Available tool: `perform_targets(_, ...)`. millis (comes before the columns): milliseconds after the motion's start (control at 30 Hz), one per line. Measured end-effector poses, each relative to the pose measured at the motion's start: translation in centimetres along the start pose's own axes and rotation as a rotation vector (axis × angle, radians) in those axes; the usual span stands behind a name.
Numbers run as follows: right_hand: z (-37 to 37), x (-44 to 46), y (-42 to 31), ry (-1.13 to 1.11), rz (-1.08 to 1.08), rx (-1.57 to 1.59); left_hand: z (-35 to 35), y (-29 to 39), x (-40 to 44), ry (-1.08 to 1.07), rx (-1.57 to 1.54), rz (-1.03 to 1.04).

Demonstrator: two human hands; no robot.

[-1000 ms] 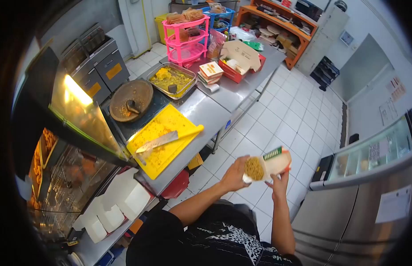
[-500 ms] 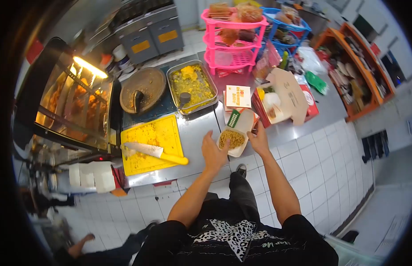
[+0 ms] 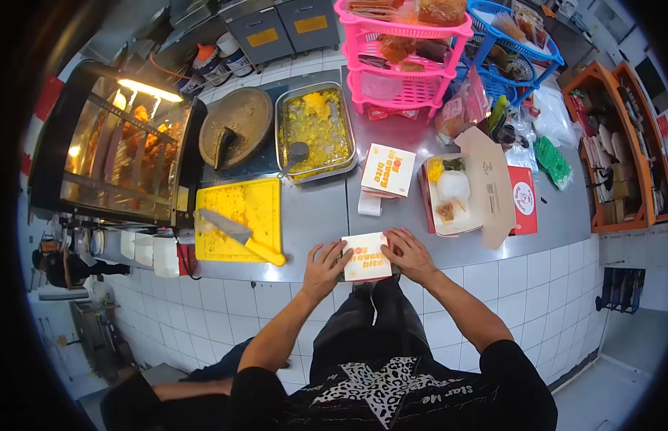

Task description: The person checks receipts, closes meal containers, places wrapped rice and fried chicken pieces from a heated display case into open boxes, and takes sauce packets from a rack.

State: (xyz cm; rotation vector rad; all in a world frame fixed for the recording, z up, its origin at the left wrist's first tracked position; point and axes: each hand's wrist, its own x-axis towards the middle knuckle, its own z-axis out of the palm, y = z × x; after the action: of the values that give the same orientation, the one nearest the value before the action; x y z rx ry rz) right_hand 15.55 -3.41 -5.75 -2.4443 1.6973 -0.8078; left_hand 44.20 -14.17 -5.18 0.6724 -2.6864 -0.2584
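A small closed cardboard food box (image 3: 366, 264) with orange lettering on its white lid lies at the front edge of the steel counter, between my two hands. My left hand (image 3: 323, 270) grips its left side, fingertips at the lid's edge. From the right, my right hand (image 3: 414, 257) holds the opposite side with its fingers over the lid corner. The noodles inside are hidden under the lid. Just beyond stands a second lettered box (image 3: 388, 169) above a curl of white paper (image 3: 370, 205). Right of that is an open meal box (image 3: 456, 225) with rice in it.
At left, a knife (image 3: 239, 233) rests on a yellow cutting board (image 3: 269, 208), near a heated display case (image 3: 125, 144). Behind are a stone mortar (image 3: 251, 118), a metal tray (image 3: 352, 159) of yellow food and a pink rack (image 3: 402, 90). Another person's arm (image 3: 194, 388) shows lower left.
The noodle box was open and tilted in my hands; now its lid is shut and it sits flat on the counter edge. My view has shifted slightly.
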Motion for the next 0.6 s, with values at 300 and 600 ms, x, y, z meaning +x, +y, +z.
perform_targets(300, 3.9, -0.9, -13.1, 0.243, 0.924, 0.403, 2.1, 4.1, -3.5, -0.012, -0.042, -0.148)
perform_targets(600, 3.0, 1.3, -12.2, 0.18, 0.88, 0.339, -4.4, -0.1, 6.7, -0.425, -0.341, 0.222)
